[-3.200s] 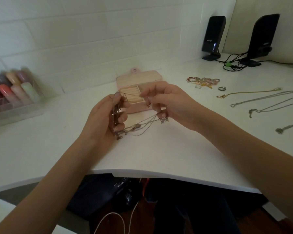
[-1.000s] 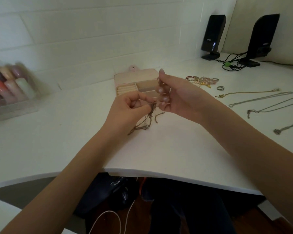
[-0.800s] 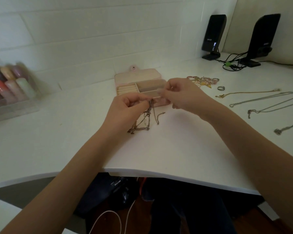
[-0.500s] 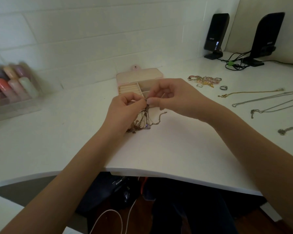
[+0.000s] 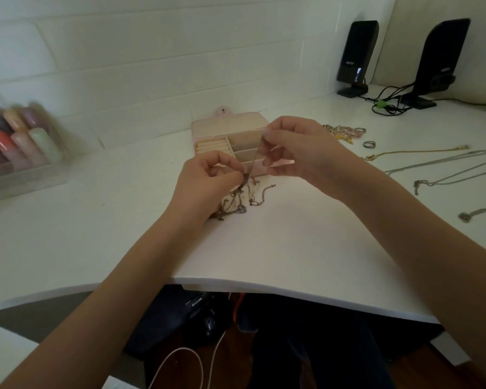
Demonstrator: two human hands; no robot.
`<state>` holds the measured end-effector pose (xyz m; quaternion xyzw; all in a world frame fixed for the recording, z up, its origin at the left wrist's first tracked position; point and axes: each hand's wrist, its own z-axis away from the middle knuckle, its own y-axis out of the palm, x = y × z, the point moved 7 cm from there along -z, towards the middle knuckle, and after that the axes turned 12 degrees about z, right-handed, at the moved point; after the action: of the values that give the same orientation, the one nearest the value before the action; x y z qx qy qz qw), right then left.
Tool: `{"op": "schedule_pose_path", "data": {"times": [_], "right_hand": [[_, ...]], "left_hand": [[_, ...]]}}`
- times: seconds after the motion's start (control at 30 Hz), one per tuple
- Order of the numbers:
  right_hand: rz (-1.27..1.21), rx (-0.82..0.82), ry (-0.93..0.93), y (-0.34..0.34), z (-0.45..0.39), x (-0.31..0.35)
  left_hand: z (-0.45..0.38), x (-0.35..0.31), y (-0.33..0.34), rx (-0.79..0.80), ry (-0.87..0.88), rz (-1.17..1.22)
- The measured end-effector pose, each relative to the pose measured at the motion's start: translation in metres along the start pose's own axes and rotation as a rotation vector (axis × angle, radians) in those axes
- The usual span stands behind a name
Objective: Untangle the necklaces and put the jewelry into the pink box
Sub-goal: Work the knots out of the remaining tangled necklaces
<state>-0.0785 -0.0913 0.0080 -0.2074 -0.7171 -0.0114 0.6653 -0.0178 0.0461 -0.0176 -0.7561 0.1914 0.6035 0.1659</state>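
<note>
necklaces (image 5: 237, 199): knotted, dangling clump | left hand (image 5: 205, 182): pinches knot | right hand (image 5: 298, 153): pinches strand

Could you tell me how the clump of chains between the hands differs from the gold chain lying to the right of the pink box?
The clump of chains is knotted together and bunched; the gold chain lies alone, stretched out almost straight. The clump is pinched by the left hand and right hand, partly lifted; the gold chain lies flat on the desk, untouched. The clump looks dull and dark, the other yellow. Neither is in the pink box yet.
</note>
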Motion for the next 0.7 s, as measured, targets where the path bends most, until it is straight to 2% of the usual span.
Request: {"op": "schedule_pose_path", "data": {"times": [0.13,0.33,0.53,0.7], "right_hand": [[-0.218,0.014,0.11,0.003,-0.001,-0.007],[-0.394,0.048,0.057,0.0,-0.002,-0.004],[-0.681,0.159,0.125,0.016,0.0,-0.007],[-0.643,0.21,0.136,0.021,0.001,-0.007]], "left_hand": [[0.001,0.0,0.002,0.007,-0.019,0.027],[0.001,0.004,0.005,0.009,-0.088,0.11],[0.002,0.003,0.007,0.02,-0.094,0.144],[0.002,0.002,0.008,0.049,-0.119,0.204]]}}
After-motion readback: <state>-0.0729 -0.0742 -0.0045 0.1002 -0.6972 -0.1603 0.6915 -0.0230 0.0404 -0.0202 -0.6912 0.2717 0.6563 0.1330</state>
